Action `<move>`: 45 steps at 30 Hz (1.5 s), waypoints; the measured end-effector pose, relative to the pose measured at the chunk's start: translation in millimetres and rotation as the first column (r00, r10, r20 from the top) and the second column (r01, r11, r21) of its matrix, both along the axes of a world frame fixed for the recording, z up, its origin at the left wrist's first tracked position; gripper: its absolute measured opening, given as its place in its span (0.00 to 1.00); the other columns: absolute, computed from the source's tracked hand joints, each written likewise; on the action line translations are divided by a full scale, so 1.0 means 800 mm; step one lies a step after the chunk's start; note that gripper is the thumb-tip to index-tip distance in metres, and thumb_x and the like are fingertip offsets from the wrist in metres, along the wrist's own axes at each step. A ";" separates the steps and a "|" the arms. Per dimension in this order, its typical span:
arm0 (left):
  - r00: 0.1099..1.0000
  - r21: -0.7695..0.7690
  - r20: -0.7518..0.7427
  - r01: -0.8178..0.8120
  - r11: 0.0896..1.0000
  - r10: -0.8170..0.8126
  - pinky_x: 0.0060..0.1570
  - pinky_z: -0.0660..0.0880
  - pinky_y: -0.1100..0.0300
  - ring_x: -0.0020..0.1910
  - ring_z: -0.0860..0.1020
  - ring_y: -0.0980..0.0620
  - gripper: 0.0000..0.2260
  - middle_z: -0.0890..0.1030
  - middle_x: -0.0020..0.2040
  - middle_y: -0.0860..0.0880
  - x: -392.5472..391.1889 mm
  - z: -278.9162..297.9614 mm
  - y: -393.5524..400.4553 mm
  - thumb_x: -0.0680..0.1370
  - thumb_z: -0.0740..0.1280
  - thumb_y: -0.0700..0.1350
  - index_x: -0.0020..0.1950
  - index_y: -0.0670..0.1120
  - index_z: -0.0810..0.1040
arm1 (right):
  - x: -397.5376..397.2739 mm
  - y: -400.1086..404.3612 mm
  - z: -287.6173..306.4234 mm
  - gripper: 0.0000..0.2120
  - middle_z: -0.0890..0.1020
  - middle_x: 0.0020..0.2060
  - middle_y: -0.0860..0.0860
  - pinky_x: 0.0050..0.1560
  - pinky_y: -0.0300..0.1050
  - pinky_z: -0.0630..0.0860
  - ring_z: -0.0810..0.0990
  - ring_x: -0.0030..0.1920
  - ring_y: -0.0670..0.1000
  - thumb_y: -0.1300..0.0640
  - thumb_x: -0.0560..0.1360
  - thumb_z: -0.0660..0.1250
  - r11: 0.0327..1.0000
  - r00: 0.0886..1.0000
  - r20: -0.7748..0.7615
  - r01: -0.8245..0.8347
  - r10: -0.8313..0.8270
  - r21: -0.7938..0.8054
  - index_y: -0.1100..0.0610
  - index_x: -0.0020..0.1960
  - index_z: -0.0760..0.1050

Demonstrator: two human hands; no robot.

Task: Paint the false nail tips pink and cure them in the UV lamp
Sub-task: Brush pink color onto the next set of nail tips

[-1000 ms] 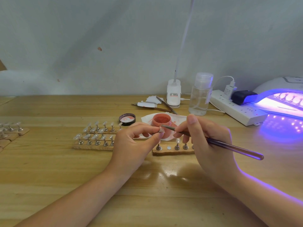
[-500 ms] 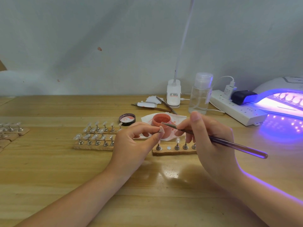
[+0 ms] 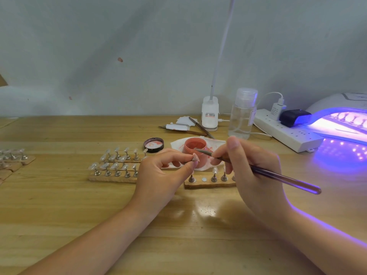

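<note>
My left hand (image 3: 162,175) pinches a small nail tip (image 3: 195,157) between thumb and fingers, just in front of the open pink gel jar (image 3: 195,150). My right hand (image 3: 252,171) grips a long brush (image 3: 278,177); its tip reaches over the jar's rim. Below the hands lies a wooden holder strip (image 3: 210,183) with metal stands and one bare magnet spot. Two more strips of clear tips (image 3: 115,165) sit to the left. The UV lamp (image 3: 341,124) glows purple at the right, with tips on stands inside.
The jar's lid (image 3: 154,144) lies left of the jar, which stands on a stained tissue (image 3: 216,144). Behind are a clear pump bottle (image 3: 243,114), a white lamp base (image 3: 210,114), tweezers (image 3: 184,131) and a power strip (image 3: 288,133). More stands (image 3: 14,155) sit at the far left edge.
My right hand has drawn the brush away from the held nail tip and up toward the jar's rim. The left hand has stayed put with the tip.
</note>
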State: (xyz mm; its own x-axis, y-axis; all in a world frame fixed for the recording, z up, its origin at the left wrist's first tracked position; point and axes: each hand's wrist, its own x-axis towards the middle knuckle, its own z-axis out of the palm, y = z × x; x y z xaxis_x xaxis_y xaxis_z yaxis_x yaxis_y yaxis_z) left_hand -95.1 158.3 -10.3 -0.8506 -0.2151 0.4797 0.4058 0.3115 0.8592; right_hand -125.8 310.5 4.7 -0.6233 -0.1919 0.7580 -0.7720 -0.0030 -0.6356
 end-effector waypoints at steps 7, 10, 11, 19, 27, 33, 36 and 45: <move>1.000 -0.016 0.003 -0.001 1.000 0.001 0.39 0.68 0.70 0.40 0.78 0.53 0.05 0.83 0.38 0.51 0.001 0.000 -0.002 0.67 0.73 0.41 0.38 0.52 0.83 | 0.001 0.005 -0.006 0.19 0.78 0.24 0.50 0.31 0.30 0.69 0.76 0.26 0.42 0.51 0.76 0.56 0.997 0.998 0.060 -0.028 0.032 -0.074 0.56 0.32 0.77; 1.000 0.000 0.008 0.003 1.000 -0.003 0.39 0.69 0.70 0.40 0.78 0.52 0.04 0.83 0.38 0.51 0.002 0.001 -0.001 0.66 0.73 0.43 0.37 0.52 0.83 | 0.002 0.006 -0.005 0.20 0.78 0.24 0.51 0.30 0.30 0.69 0.75 0.25 0.42 0.50 0.76 0.55 0.994 0.997 0.070 -0.032 0.039 -0.107 0.56 0.31 0.77; 1.000 0.003 0.011 0.001 1.000 -0.001 0.40 0.69 0.69 0.40 0.78 0.51 0.04 0.83 0.38 0.50 0.002 0.001 -0.001 0.66 0.73 0.43 0.37 0.52 0.83 | 0.002 0.006 -0.003 0.19 0.77 0.23 0.49 0.31 0.29 0.69 0.76 0.25 0.41 0.52 0.77 0.55 0.995 0.998 0.054 -0.032 0.038 -0.100 0.56 0.32 0.77; 1.000 0.003 0.017 -0.004 1.000 0.004 0.39 0.68 0.72 0.40 0.78 0.51 0.04 0.83 0.38 0.48 0.001 0.000 0.000 0.68 0.73 0.39 0.38 0.48 0.83 | 0.000 0.002 -0.003 0.18 0.78 0.26 0.47 0.30 0.30 0.68 0.74 0.26 0.41 0.53 0.77 0.56 0.999 0.998 0.055 -0.020 0.022 -0.032 0.57 0.34 0.78; 1.000 0.018 0.017 -0.018 1.000 0.018 0.39 0.68 0.73 0.40 0.78 0.54 0.06 0.83 0.38 0.51 0.002 0.003 0.001 0.67 0.73 0.40 0.37 0.52 0.83 | 0.001 0.002 0.001 0.19 0.78 0.24 0.44 0.32 0.27 0.68 0.75 0.26 0.40 0.53 0.77 0.55 0.995 0.998 0.054 -0.022 0.028 -0.101 0.57 0.34 0.78; 1.000 0.003 0.026 -0.010 1.000 0.010 0.40 0.69 0.72 0.41 0.78 0.52 0.05 0.83 0.38 0.50 0.002 0.002 0.001 0.67 0.73 0.41 0.37 0.51 0.83 | 0.000 -0.001 -0.002 0.18 0.79 0.26 0.44 0.28 0.30 0.68 0.75 0.25 0.41 0.51 0.76 0.56 0.998 0.995 0.098 -0.030 0.036 -0.062 0.57 0.35 0.78; 1.000 0.019 0.021 -0.005 1.000 0.004 0.39 0.69 0.71 0.40 0.78 0.52 0.02 0.83 0.38 0.50 0.003 0.003 0.002 0.66 0.73 0.46 0.37 0.51 0.83 | 0.003 0.003 -0.002 0.20 0.78 0.24 0.49 0.29 0.28 0.67 0.74 0.24 0.41 0.51 0.76 0.56 0.992 0.992 0.115 -0.044 0.058 -0.119 0.58 0.32 0.77; 1.000 -0.006 -0.004 0.003 1.000 -0.003 0.41 0.68 0.69 0.41 0.77 0.52 0.05 0.83 0.38 0.52 0.001 0.001 0.001 0.64 0.70 0.52 0.37 0.53 0.82 | 0.001 -0.003 -0.001 0.17 0.80 0.28 0.42 0.30 0.28 0.68 0.76 0.27 0.40 0.50 0.76 0.56 0.997 0.992 0.126 -0.014 0.024 -0.076 0.55 0.35 0.78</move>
State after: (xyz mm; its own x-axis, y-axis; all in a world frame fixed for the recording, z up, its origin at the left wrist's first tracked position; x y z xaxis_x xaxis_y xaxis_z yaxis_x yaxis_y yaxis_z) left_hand -94.6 159.0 -9.7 -0.8493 -0.2096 0.4845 0.4104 0.3149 0.8558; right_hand -125.1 307.8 3.8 -0.7123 -0.1504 0.6856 -0.6844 -0.0678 -0.7260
